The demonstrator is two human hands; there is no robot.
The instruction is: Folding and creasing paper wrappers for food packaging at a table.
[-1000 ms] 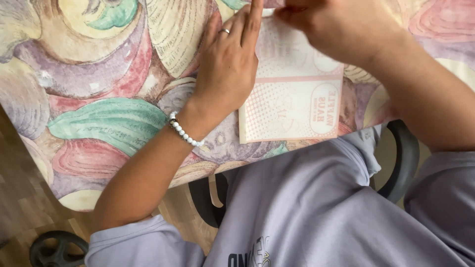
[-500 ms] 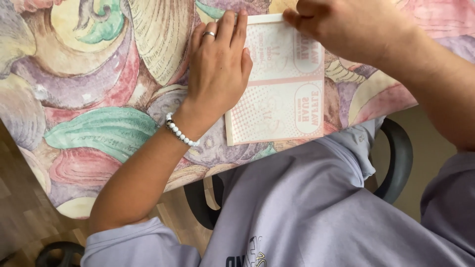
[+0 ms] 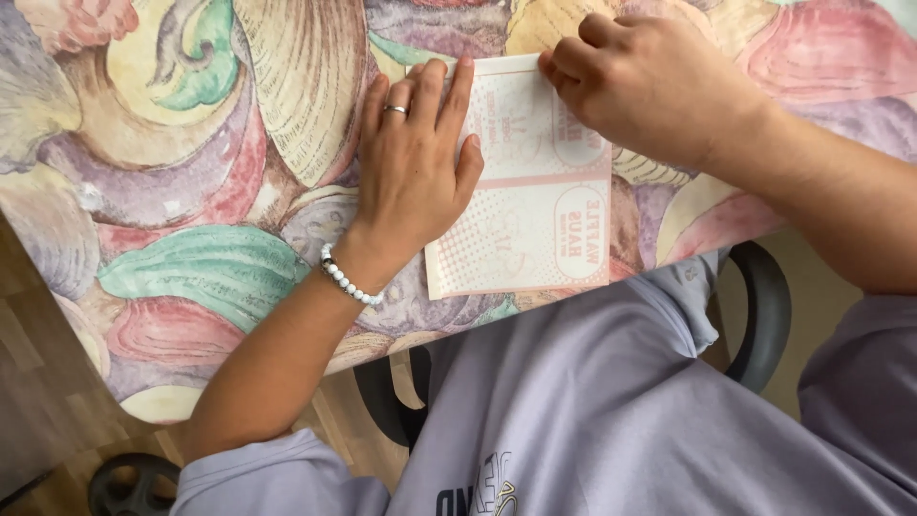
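Head view: table covered in a cloth printed with large pastel seashells (image 3: 191, 172); its near edge runs slantwise from lower left up to the right. A flat white paper sheet with pale pink printed panels and dotted patches (image 3: 535, 220) lies on the cloth, its lower corners close to the near edge.

Left hand (image 3: 415, 162): palm down, fingers straight and together, pressed flat on the sheet's left margin. No grip; it is only weighing the paper down. Silver ring on one finger, white bead bracelet (image 3: 349, 279) at the wrist.

Right hand (image 3: 650, 81): fingers curled, knuckles up, resting on the sheet's far right corner. Fingertips tucked under; cannot tell whether they pinch the paper edge or just press.

Below the table edge: lavender shirt (image 3: 592, 411), black chair armrest (image 3: 764, 306), wooden floor (image 3: 38, 382).
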